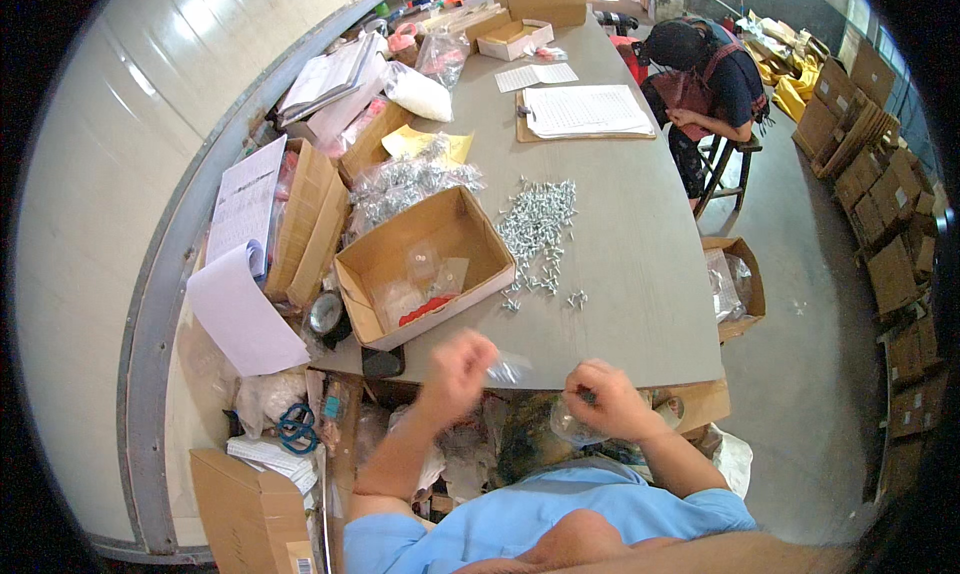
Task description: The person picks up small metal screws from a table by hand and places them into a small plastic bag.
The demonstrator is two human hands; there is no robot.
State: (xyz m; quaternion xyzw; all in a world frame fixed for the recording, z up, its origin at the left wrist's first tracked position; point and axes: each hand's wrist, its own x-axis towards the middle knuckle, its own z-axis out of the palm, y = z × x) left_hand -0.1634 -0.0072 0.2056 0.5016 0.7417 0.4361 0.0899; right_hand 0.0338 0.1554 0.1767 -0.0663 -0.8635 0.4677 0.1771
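Over the near edge of the table, my left hand [460, 372], blurred by motion, is closed on a small clear plastic bag [510, 370]. To its right, my right hand [612, 402] has its fingers curled in, and another clear plastic bag [572, 426] hangs from them below the table's edge. Beyond the hands lies a loose pile of small silver screws [538, 224], with a few strays [577, 300] apart from it. An open cardboard box [370, 286] left of the pile contains clear plastic bags and something red.
Filled clear bags [410, 186] crowd behind the box, beside papers and cartons. A clipboard [588, 112] lies farther up the grey table [640, 244]. Another person [705, 84] sits beyond its right side. A carton [742, 284] stands by the right edge; blue-handled scissors [298, 429] lie lower left.
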